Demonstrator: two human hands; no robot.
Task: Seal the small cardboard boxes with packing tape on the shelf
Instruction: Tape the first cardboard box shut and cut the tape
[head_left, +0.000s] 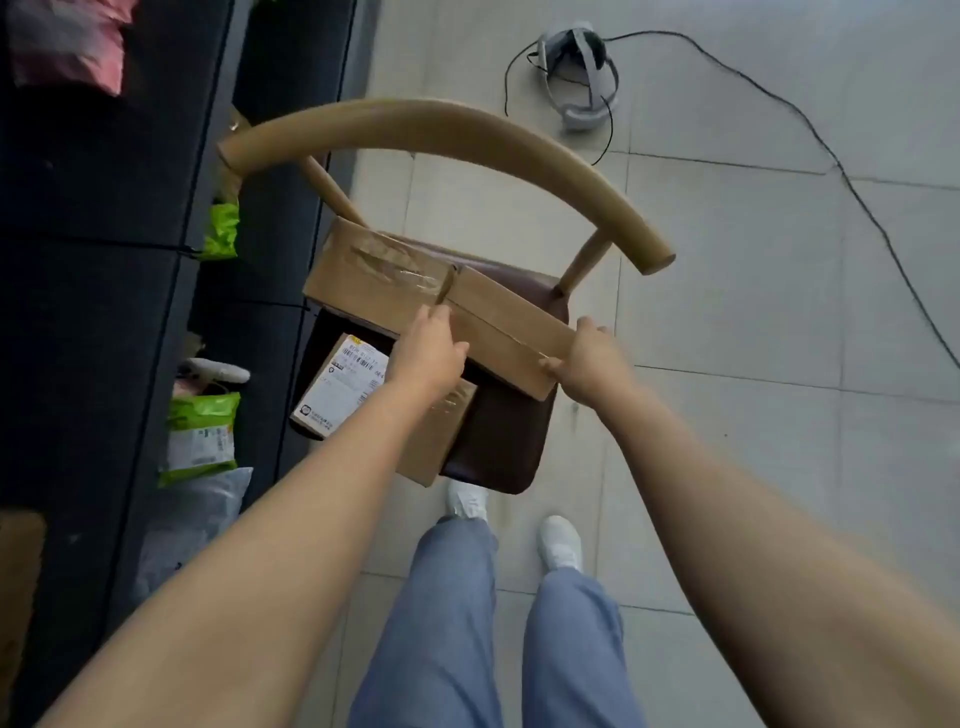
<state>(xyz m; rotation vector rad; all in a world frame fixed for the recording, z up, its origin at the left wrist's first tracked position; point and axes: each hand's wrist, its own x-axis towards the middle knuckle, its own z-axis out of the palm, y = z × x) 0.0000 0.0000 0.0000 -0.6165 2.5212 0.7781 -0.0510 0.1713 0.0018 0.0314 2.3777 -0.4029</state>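
- Shelf (104, 208), dark, far left: green packets (200, 441) are stocked.
- Chair (498, 447): a taped box (374, 270) and a labelled box (340, 387) are laid on the seat.
- Plain small box (498, 325), held at the seat, just beside the taped one. Its left end is gripped by the left hand (428, 351) and its right corner is clasped by the right hand (587, 358). It is judged light and stiff-walled, with crushable flaps, and best taken by opposite ends.
- Headset (576, 78): left on the floor.

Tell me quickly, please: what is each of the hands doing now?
Left hand: grips the left end of the cardboard box.
Right hand: grips the right end of the same box.
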